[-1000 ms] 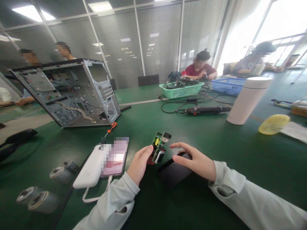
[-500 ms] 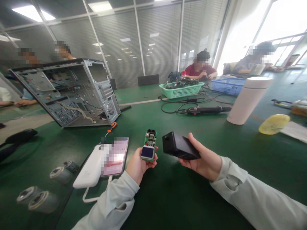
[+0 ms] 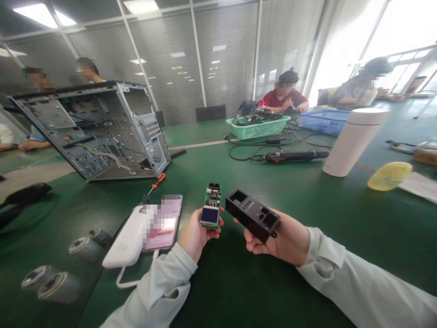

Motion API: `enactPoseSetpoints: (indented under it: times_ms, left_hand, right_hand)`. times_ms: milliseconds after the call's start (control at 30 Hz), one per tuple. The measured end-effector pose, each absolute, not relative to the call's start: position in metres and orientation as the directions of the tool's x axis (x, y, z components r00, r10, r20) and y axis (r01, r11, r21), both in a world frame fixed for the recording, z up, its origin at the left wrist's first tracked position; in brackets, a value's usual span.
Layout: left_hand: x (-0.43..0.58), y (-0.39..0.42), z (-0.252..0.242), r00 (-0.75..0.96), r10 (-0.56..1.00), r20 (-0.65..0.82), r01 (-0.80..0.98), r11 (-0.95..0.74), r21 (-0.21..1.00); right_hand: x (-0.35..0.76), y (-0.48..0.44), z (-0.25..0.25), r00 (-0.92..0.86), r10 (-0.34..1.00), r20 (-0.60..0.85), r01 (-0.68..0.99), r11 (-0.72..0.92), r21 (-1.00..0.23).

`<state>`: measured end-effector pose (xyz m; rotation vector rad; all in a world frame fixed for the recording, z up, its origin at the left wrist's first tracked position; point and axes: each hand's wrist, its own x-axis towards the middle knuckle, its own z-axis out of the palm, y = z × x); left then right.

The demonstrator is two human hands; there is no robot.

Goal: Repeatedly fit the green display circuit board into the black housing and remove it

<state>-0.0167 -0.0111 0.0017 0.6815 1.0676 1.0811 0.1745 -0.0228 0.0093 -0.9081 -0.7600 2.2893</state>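
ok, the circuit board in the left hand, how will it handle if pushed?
The circuit board is probably stiff: it juts past the left hand with no visible sag. Likely light, being small beside the hand. Looks fragile: the screen and components sit exposed, so pressing its face could damage them.

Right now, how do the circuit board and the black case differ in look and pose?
The circuit board is green with bare components and a dark screen, while the black case is a plain shell with cutouts.
The board points nearly straight away from the person; the case slants, its far end toward the left.
The left hand holds the board, the right hand the case.
Both are longer than wide.
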Motion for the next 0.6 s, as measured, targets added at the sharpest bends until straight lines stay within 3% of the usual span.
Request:
enactPoseSetpoints:
  times_ms: [133,200,267,333,400,500,600]
  left_hand:
    - [-0.017,-0.01,0.003,0.101,0.928,-0.358,-0.37,0.369,0.853]
    - [-0.018,-0.01,0.004,0.116,0.927,-0.356,-0.384,0.373,0.845]
    - [-0.019,-0.01,0.004,0.124,0.93,-0.346,-0.408,0.366,0.837]
    - [-0.019,-0.012,0.005,0.119,0.936,-0.332,-0.439,0.35,0.828]
    - [-0.019,-0.013,0.006,0.099,0.94,-0.328,-0.46,0.335,0.822]
    - [-0.017,-0.014,0.007,0.048,0.935,-0.35,-0.451,0.333,0.828]
    - [-0.014,-0.014,0.008,0.01,0.928,-0.373,-0.431,0.34,0.836]
  right_hand:
    - [0.174,-0.021,0.004,-0.578,0.708,-0.405,-0.227,-0.617,-0.754]
    - [0.179,-0.019,-0.002,-0.502,0.808,-0.31,-0.121,-0.42,-0.899]
    - [0.19,-0.018,-0.008,-0.389,0.916,-0.094,0.077,-0.069,-0.995]
    - [0.21,-0.018,-0.013,-0.284,0.94,0.188,0.36,0.286,-0.888]
    - [0.241,-0.018,-0.017,-0.218,0.88,0.421,0.639,0.455,-0.62]
    - [0.312,-0.022,-0.029,-0.136,0.829,0.542,0.885,0.347,-0.309]
    - [0.405,-0.028,-0.052,-0.04,0.844,0.535,0.951,0.196,-0.238]
